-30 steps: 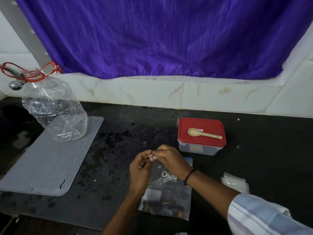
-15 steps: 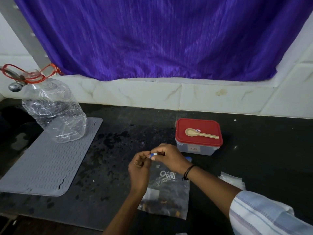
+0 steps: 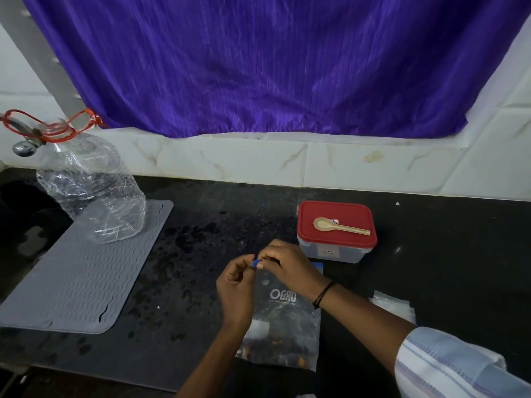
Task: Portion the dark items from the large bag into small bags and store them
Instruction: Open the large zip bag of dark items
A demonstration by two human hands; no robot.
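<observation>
We had the large bag [image 3: 283, 317] lying flat on the dark counter [image 3: 445, 254], right under us, its long axis running 12-to-6: blue zip strip at the 12 end, dark items [image 3: 275, 351] pooled at the 6 end. Both hands met at that top edge. Left hand [image 3: 234, 285] pinched the blue slider tab [image 3: 255, 263] w/ fingers curled; right hand [image 3: 287, 267] pinched the same spot from the 3 o'clock side, fingers curled over the strip. So neither hand was nearer, both were on it. Zip line ran 9-to-3 across the bag's top, so we judged the opening pull had to go sideways along it, toward 3. Small bags [image 3: 393, 305] sat at 3 o'clock of the large bag, nearer our right. Red-lidded box [image 3: 336, 231] w/ spoon [image 3: 339, 226] waited at about 1 o'clock, just past the bag's top.
</observation>
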